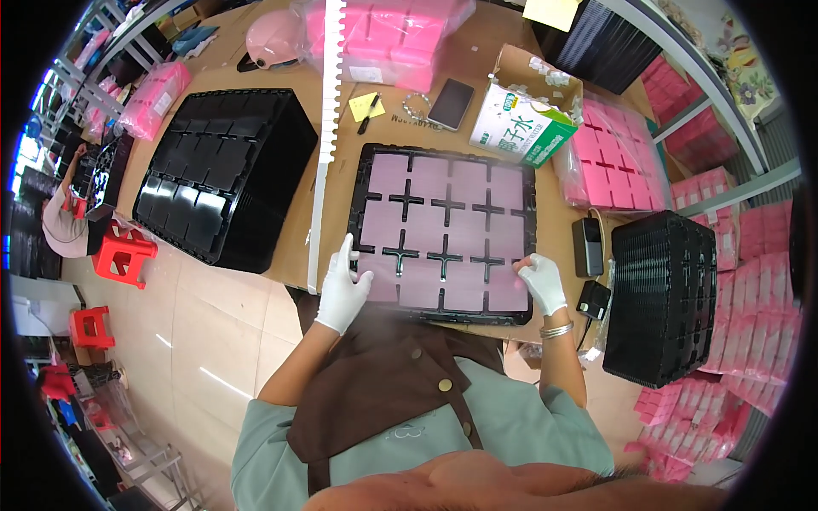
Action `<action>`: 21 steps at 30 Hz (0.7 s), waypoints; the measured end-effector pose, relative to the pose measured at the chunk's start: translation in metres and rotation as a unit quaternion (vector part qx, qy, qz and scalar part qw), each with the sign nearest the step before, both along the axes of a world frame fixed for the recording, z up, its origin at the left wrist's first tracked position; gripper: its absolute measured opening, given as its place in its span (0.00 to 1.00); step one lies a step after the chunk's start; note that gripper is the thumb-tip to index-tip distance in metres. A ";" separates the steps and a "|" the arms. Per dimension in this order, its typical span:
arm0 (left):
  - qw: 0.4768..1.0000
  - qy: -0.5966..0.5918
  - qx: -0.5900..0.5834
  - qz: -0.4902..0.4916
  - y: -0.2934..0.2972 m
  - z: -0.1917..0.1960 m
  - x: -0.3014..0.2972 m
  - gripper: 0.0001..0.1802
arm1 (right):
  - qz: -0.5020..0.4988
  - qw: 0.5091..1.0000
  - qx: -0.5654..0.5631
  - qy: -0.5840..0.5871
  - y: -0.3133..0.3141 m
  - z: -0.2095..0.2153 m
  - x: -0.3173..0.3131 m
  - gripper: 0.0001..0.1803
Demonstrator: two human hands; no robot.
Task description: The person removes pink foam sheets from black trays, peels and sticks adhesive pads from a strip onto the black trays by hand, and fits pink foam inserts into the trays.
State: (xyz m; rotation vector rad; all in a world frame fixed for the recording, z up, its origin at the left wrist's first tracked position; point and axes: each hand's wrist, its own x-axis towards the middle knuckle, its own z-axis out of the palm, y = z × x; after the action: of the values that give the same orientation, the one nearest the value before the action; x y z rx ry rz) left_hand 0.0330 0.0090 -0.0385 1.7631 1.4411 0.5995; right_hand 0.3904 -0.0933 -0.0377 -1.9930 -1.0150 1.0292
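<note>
In front of me a black plastic tray (532, 204) lies on the brown work table. Pale pink foam sheets (426, 221) fill its compartments, with black cross-shaped ribs showing between them. My left hand (343, 294), in a white glove, rests at the tray's left edge near the front corner, fingers stretched and thumb apart. At the tray's right edge is my right hand (543, 283), also gloved. Its fingers are curled together over the rim beside the foam; whether they pinch anything is hidden.
Stacks of black trays stand left (230, 170) and right (665, 298). A toothed white strip (328, 102) crosses the table left of my tray. Behind lie a phone (452, 104), a bracelet, a pen on yellow paper, a cardboard box (524, 123) and bagged pink foam (613, 157).
</note>
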 end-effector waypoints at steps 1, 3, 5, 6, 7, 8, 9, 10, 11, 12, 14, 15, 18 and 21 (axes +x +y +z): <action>1.000 -0.008 0.003 0.001 -0.002 0.000 -0.002 0.41 | -0.005 0.999 -0.020 -0.044 -0.001 0.007 -0.003 0.07; 1.000 -0.015 0.020 0.008 -0.003 0.003 -0.008 0.38 | -0.010 0.995 -0.036 -0.088 0.000 0.019 -0.002 0.08; 0.998 0.007 0.053 0.022 -0.004 0.017 -0.014 0.31 | -0.080 0.983 -0.072 -0.147 -0.007 0.027 0.005 0.13; 0.998 0.007 0.053 0.022 0.000 0.020 -0.012 0.31 | -0.081 0.983 -0.072 -0.147 -0.005 0.024 0.013 0.13; 0.989 0.040 0.143 -0.010 0.008 0.023 -0.008 0.30 | -0.078 0.970 0.001 -0.231 -0.001 0.019 0.023 0.16; 0.969 0.073 0.230 -0.043 0.014 0.027 -0.003 0.29 | -0.076 0.945 0.072 -0.310 0.002 0.015 0.028 0.19; 0.979 0.055 0.180 -0.072 0.021 0.039 0.014 0.28 | -0.047 0.929 0.080 -0.358 0.013 0.015 0.023 0.22; 0.971 0.073 0.192 -0.126 0.031 0.042 0.031 0.28 | -0.017 0.910 0.090 -0.403 0.032 0.016 0.014 0.25; 0.964 0.047 0.192 -0.179 0.043 0.037 0.048 0.28 | 0.051 0.905 0.126 -0.404 0.053 0.016 0.006 0.27; 0.946 0.071 0.218 -0.228 0.058 0.028 0.067 0.29 | 0.117 0.893 0.159 -0.404 0.073 0.014 -0.003 0.30; 0.932 0.118 0.235 -0.249 0.089 0.005 0.098 0.32 | 0.184 0.876 0.099 -0.434 0.106 0.004 -0.022 0.37; 0.914 0.192 0.261 -0.245 0.107 -0.019 0.107 0.34 | 0.185 0.875 0.101 -0.436 0.114 -0.004 -0.022 0.37; 0.890 0.257 0.273 -0.260 0.123 -0.022 0.107 0.36 | 0.206 0.832 0.106 -0.504 0.125 -0.019 -0.014 0.37; 0.897 0.250 0.259 -0.257 0.122 -0.021 0.089 0.36 | 0.187 0.845 0.022 -0.500 0.122 -0.016 0.003 0.45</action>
State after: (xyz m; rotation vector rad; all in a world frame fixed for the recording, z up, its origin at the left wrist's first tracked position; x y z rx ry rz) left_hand 0.1220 0.1308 -0.0596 2.7564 1.0863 0.2578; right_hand 0.3936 0.0284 -0.0542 -2.3480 -1.9945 0.0153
